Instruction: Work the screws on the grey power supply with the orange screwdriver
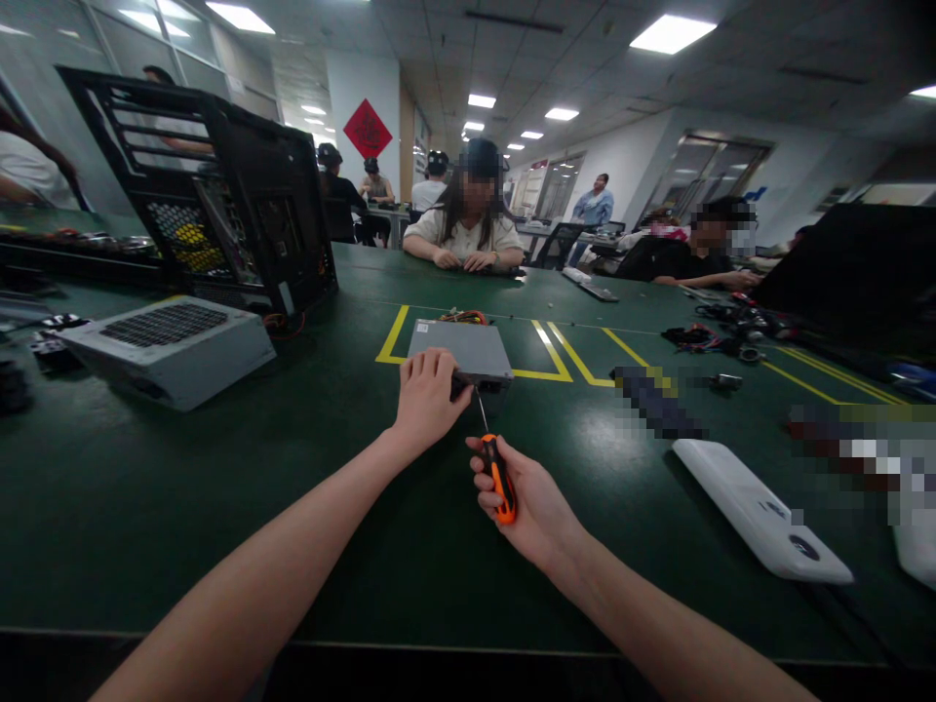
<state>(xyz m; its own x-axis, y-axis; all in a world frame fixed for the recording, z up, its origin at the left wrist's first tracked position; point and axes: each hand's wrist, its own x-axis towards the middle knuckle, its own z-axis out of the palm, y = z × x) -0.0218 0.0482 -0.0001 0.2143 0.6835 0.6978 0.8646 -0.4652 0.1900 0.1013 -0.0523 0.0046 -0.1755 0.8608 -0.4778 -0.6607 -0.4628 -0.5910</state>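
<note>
A grey metal power supply unit (468,346) lies on the green table, partly over a yellow taped outline, with coloured cables (464,317) behind it. My left hand (431,395) grips its near left side, the fingers on top and the thumb at the near face. In my right hand (523,487) is an orange and black screwdriver (498,478), the fingers wrapped round its handle. The thin shaft points away from me, its tip at the near face of the power supply, close to my left thumb. Whether the tip sits in a screw is too small to tell.
On the left stand a black open computer case (270,214) and a second, larger power supply (175,346). A white oblong device (760,507) lies to the right, with loose cables (731,327) further back. Across the table sits a person (468,229).
</note>
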